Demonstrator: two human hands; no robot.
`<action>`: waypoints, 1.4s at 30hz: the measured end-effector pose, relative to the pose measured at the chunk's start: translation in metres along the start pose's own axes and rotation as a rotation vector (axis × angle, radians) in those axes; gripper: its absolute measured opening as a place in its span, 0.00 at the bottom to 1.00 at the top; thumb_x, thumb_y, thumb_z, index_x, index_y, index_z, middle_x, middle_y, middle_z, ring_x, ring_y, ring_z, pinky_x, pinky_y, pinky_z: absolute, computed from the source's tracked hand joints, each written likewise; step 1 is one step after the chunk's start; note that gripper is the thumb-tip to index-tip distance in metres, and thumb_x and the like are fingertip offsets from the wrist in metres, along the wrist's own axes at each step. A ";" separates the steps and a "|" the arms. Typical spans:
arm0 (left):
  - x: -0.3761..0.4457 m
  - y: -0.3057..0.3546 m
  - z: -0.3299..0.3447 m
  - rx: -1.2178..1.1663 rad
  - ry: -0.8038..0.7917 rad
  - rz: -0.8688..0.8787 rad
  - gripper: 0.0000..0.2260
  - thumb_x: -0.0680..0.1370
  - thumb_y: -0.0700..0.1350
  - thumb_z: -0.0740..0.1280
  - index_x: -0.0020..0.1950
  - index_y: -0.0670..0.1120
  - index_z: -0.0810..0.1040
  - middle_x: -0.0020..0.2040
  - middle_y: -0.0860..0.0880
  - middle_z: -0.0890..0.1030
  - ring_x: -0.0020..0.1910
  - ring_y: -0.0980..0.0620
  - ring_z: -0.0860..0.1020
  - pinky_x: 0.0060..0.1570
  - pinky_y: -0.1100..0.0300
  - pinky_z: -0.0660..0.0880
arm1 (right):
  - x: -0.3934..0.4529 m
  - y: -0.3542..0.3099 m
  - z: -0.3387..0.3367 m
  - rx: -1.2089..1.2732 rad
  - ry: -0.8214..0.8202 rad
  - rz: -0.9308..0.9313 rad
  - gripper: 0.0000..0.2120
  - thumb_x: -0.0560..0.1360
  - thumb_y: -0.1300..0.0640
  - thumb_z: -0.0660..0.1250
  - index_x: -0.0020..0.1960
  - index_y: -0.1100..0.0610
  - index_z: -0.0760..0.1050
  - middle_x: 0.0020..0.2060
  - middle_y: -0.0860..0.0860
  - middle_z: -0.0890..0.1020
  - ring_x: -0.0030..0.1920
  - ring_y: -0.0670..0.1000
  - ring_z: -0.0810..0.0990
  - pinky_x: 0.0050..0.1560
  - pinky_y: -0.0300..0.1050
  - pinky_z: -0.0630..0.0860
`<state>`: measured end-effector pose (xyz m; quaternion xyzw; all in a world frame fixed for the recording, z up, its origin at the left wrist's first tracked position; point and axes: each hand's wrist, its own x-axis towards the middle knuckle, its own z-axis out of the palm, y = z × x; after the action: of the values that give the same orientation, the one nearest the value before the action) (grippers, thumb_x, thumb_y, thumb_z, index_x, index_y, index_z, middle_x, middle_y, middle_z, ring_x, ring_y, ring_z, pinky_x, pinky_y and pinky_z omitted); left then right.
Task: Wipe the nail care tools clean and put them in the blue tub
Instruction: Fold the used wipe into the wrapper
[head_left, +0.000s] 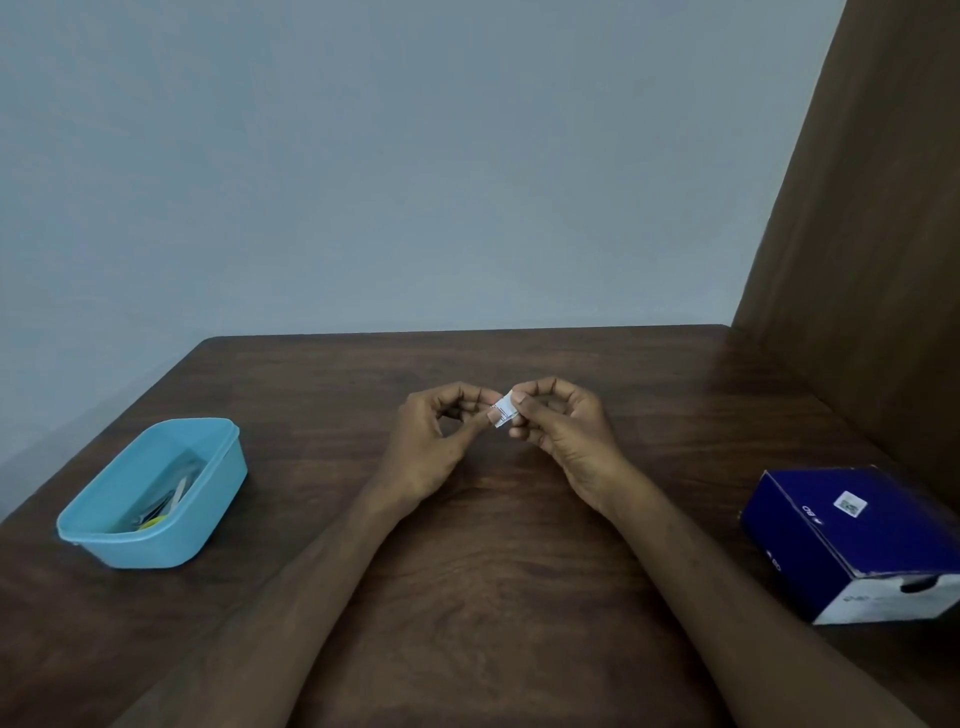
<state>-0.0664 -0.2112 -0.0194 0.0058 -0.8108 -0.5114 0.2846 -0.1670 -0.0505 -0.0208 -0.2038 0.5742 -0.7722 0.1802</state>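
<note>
Fingers: left hand (431, 441) and right hand (561, 426) pinch a small white sachet (505, 410) between fingertips, seemingly tearing it.
Blue tub (156, 540): well left of the fingers, several tools (166, 501) already inside.
Progress: looks nearly done; no tools outside on the table (493, 571).
Box (852, 540): far right.

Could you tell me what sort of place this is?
Probably a plain room at home or in an office: a dark wooden table against a bare grey wall, with a wooden panel on the right.
</note>
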 end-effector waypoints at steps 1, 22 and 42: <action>0.000 0.000 0.000 0.009 0.007 0.003 0.04 0.80 0.43 0.77 0.54 0.48 0.89 0.49 0.54 0.89 0.49 0.48 0.86 0.54 0.55 0.82 | 0.000 0.002 -0.001 -0.040 0.000 -0.018 0.02 0.80 0.65 0.73 0.50 0.62 0.84 0.39 0.56 0.86 0.38 0.49 0.83 0.42 0.42 0.84; 0.002 -0.005 0.000 -0.013 0.112 -0.076 0.05 0.78 0.48 0.78 0.53 0.50 0.91 0.45 0.55 0.90 0.40 0.63 0.83 0.38 0.62 0.76 | -0.004 0.004 0.004 -0.104 -0.058 -0.038 0.02 0.79 0.62 0.76 0.50 0.61 0.86 0.39 0.55 0.88 0.37 0.48 0.82 0.41 0.41 0.82; -0.013 0.002 0.006 0.968 -0.397 -0.147 0.30 0.88 0.60 0.52 0.88 0.49 0.55 0.88 0.52 0.52 0.87 0.49 0.51 0.84 0.48 0.50 | -0.019 0.009 -0.006 -0.917 0.034 -0.399 0.04 0.81 0.58 0.69 0.51 0.53 0.83 0.39 0.46 0.87 0.40 0.47 0.86 0.50 0.51 0.83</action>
<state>-0.0576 -0.2014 -0.0262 0.0965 -0.9900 -0.0884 0.0534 -0.1530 -0.0386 -0.0332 -0.3555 0.8073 -0.4628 -0.0885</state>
